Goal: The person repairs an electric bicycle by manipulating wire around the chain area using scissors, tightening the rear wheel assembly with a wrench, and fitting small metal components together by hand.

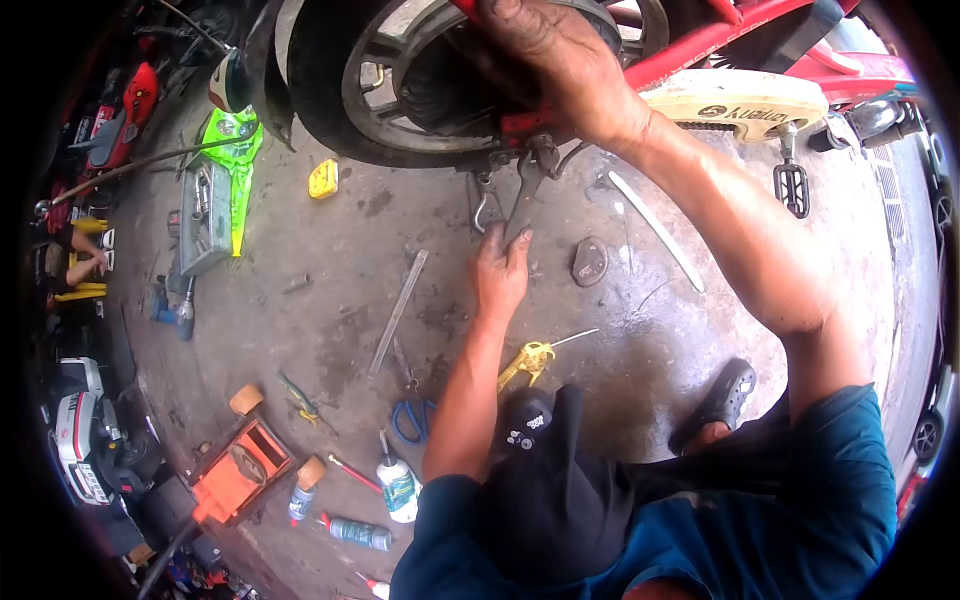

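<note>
My left hand is closed round the handle of a metal wrench, whose head sits at the nut at the axle end of the red swingarm. My right hand is up against the wheel and the red frame; most of its fingers are hidden, so its grip cannot be made out. The wheel has a black tyre and a grey spoked rim. A cream chain cover and a black pedal lie to the right.
On the concrete floor lie a yellow-handled screwdriver, a flat metal bar, a white strip, blue-handled scissors, a yellow block and several bottles. An orange box and a grey tool tray stand left.
</note>
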A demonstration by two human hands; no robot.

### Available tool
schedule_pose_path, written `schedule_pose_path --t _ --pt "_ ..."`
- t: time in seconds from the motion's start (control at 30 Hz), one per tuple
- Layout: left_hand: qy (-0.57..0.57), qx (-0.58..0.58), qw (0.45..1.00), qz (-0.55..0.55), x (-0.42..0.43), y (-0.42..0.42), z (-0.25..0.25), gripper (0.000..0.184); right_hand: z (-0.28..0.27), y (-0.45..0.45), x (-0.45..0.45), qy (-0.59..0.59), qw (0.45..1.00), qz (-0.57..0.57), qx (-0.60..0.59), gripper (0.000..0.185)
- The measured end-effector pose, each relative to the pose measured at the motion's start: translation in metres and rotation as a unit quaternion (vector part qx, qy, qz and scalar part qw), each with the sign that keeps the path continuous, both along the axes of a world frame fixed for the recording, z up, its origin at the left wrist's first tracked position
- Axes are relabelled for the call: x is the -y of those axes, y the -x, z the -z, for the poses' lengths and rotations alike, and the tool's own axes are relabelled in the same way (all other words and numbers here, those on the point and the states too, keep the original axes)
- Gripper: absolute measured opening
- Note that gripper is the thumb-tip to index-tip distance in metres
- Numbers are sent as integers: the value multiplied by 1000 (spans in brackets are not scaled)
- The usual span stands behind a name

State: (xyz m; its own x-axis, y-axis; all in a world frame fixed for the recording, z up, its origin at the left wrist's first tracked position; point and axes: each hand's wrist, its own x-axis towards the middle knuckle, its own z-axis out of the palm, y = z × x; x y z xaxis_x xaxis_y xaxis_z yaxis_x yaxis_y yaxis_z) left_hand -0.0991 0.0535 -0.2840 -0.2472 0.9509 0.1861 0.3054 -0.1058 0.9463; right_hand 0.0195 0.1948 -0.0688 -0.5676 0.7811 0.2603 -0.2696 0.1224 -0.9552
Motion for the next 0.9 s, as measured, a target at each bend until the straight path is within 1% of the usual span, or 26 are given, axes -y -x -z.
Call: schedule_pose_path --t 0.07,0.1,0.17,0.2,0.27,0.33,0.37,0.4,0.43,0.5,0.53,0.57,0.6,0.63,0.67,0.7,0.73,0.77,0.8,0.83,0.9 --pt "4 11 1000 12 -10 0 0 27 12 -1 -9 -18 1000 -20 -6 48" --pt "7 16 1000 18 -14 1 0 27 11 -1 -7 -24 1000 -9 -7 48" --pt "42 29 996 74 -26 11 -2 28 5 0 -1 -39 999 9 -10 48" --pt "58 36 992 102 -31 17 -4 28 0 0 3 -15 1000 23 10 47" --pt "94 -71 988 96 -32 29 -27 30 -7 -4 11 36 997 49 43 47" --pt "114 -203 970 71 -33 48 -51 30 9 -3 -1 -11 999 40 4 47" --pt "132 -236 960 76 -36 56 -63 30 18 0 -6 -32 999 32 -22 47" --pt "151 -267 948 80 -41 57 -71 30 11 0 1 8 999 30 -21 48" --pt "175 -296 935 84 -40 59 -76 30 15 0 1 12 999 24 -22 48" --pt "188 -285 935 93 -43 59 -77 28 17 -2 -3 9 1000 24 -15 52" --pt "196 -278 935 100 -44 57 -79 27 18 -2 1 3 998 54 -11 54" --pt "242 -290 918 120 -48 58 -83 28 17 1 6 -6 997 82 -8 57" --pt "246 -291 915 129 -51 59 -82 29 14 2 7 -17 994 109 -6 59" --pt "257 -293 909 144 -46 59 -79 30 2 -1 8 -18 998 60 31 60" --pt "263 -296 904 157 -47 60 -79 31 1 1 10 -42 995 87 22 57" --pt "300 -286 893 174 -50 61 -83 35 1 5 11 -68 991 113 13 54" --pt "298 -291 889 188 -48 65 -82 34 1 10 16 -88 986 140 0 51" --pt "292 -296 887 202 -49 69 -75 34 -1 11 19 -79 985 156 2 52" --pt "282 -300 885 217 -54 69 -75 33 1 12 16 -101 980 171 25 52" --pt "306 -289 881 217 -56 70 -77 33 1 12 18 -110 977 185 15 52" --pt "306 -269 885 227 -63 72 -85 31 0 13 16 -126 971 202 8 51"
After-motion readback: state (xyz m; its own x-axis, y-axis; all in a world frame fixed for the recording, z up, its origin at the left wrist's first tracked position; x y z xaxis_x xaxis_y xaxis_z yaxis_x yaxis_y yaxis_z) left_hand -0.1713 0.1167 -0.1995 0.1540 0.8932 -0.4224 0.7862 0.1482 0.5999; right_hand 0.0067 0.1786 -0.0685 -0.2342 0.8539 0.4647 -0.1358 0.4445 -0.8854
